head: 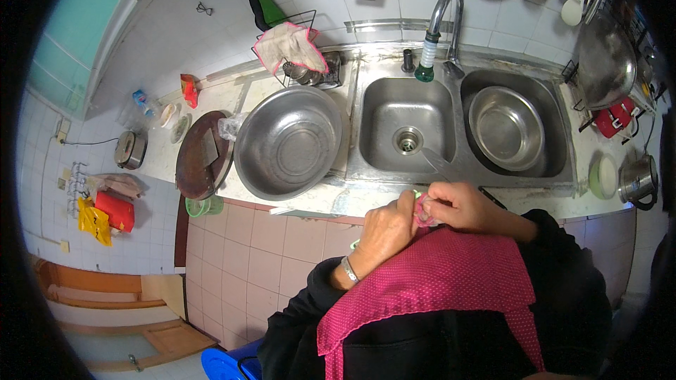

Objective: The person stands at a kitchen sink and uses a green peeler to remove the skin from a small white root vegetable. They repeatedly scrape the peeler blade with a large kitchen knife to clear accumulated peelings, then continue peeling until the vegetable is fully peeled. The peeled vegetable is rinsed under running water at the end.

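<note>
My left hand (390,226) and my right hand (458,205) meet in front of the double sink's near edge, above a pink dotted apron. Between them both sets of fingers hold a small bunched pink and whitish cloth (422,211), with a bit of green at its top. Most of it is hidden by the fingers. Just beyond my right hand a knife blade (437,162) lies across the rim of the stainless steel sink (391,170), and a dark handle (492,198) shows behind my right wrist.
A large metal basin (288,142) stands left of the sink, beside a round chopping board (185,169) bearing a cleaver (209,148). A smaller metal bowl (507,127) sits in the right sink bowl. The faucet (434,26) hangs over the left bowl. A pink-edged cloth (290,47) drapes a wire rack.
</note>
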The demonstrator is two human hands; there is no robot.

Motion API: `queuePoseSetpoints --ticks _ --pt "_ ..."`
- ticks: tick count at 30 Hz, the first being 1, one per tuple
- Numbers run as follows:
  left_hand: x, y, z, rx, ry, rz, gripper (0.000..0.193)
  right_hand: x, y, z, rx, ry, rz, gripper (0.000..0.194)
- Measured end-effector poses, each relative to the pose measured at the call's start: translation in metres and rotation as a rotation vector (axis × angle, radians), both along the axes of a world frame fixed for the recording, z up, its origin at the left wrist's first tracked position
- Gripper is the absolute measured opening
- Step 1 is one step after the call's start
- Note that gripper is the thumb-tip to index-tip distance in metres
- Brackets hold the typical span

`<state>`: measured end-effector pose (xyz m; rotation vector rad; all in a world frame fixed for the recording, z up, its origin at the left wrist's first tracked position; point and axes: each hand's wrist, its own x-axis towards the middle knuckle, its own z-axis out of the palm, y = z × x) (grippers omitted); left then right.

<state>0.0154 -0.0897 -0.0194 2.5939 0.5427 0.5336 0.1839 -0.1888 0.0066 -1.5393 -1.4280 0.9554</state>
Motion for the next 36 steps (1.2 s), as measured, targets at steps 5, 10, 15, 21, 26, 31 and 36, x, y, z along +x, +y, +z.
queuePoseSetpoints --ticks 5,10,15,21,26,31,36 --pt "0.001 0.003 0.003 0.008 0.042 0.022 0.030 -0.006 0.006 0.002 0.017 -0.005 -0.082 0.019" --pt "0.006 0.012 0.015 0.112 0.016 0.034 0.021 -0.005 0.017 0.006 -0.053 0.081 -0.117 0.020" --pt "0.008 0.017 0.033 0.132 -0.094 0.132 0.035 -0.001 0.036 0.007 0.071 0.124 -0.153 0.021" --pt "-0.004 0.015 0.038 0.253 -0.360 -0.043 0.035 0.000 0.031 0.021 0.112 0.168 -0.199 0.021" --pt "-0.006 0.012 0.033 0.435 -0.464 -0.037 0.040 -0.006 0.025 0.031 0.077 0.210 -0.190 0.023" --pt "-0.005 0.010 0.035 0.428 -0.445 -0.079 0.032 -0.010 0.024 0.033 0.118 0.271 -0.186 0.025" --pt "-0.003 0.009 0.035 0.384 -0.427 -0.093 0.031 -0.010 0.017 0.030 0.027 0.271 -0.175 0.019"
